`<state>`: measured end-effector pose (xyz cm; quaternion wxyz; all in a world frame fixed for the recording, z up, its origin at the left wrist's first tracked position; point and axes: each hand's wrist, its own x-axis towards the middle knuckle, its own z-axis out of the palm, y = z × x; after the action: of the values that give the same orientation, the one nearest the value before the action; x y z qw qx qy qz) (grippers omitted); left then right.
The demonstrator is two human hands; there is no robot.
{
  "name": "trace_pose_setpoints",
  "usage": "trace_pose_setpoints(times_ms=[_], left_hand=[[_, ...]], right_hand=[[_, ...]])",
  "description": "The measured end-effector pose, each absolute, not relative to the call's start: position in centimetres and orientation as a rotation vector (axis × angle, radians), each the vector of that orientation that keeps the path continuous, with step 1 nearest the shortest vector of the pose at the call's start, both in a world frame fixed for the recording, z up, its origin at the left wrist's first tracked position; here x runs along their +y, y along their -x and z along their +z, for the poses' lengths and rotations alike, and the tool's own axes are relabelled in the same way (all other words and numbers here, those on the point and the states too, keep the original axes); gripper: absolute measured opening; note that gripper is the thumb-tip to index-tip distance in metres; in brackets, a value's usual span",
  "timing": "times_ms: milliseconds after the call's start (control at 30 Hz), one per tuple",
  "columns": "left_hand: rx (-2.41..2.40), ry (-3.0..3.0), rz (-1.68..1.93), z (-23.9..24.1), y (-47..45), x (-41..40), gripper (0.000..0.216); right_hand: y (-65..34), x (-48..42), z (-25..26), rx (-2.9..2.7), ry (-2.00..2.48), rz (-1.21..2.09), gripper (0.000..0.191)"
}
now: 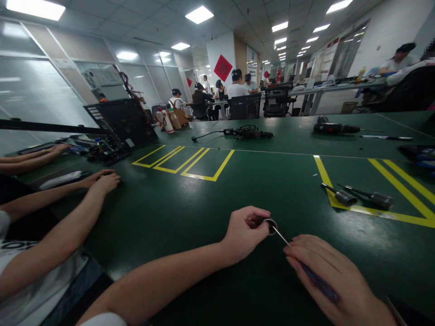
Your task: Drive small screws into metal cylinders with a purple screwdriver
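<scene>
My left hand [245, 233] pinches a small round metal part [271, 225] between thumb and fingers, just above the green table [190, 203]. My right hand [331, 276] is closed round a thin screwdriver [307, 269] with a dark blue handle. Its slim metal shaft reaches up and left to the round part. The two hands sit close together near the table's front edge.
Two screwdrivers with grey handles [360, 197] lie on yellow floor-tape lines at the right. A power drill [335, 128] and a cabled tool [249, 132] lie farther back. Another person's arms [68, 213] rest on the table at the left, beside an opened computer case [118, 129].
</scene>
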<state>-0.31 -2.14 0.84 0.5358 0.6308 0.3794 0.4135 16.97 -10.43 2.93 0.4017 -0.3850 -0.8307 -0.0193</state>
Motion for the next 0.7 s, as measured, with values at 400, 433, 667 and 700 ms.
trace_pose_setpoints(times_ms=[400, 433, 667, 700], left_hand=[[0.927, -1.519, 1.001, 0.76, 0.25, -2.1, 0.018], [0.926, -1.514, 1.007, 0.7, 0.25, -2.08, 0.018], [0.9, -1.513, 1.005, 0.65, 0.35, -2.07, 0.019], [0.898, -1.519, 1.0, 0.69, 0.36, -2.1, 0.019]], right_hand=[[-17.02, -10.38, 2.9, -2.115, 0.971, -0.101, 0.016], [-17.02, -10.43, 2.9, -2.113, 0.968, -0.099, 0.016], [-17.03, -10.38, 3.23, -2.063, 0.957, -0.106, 0.016], [-17.06, -10.36, 3.23, -2.06, 0.959, -0.111, 0.017]])
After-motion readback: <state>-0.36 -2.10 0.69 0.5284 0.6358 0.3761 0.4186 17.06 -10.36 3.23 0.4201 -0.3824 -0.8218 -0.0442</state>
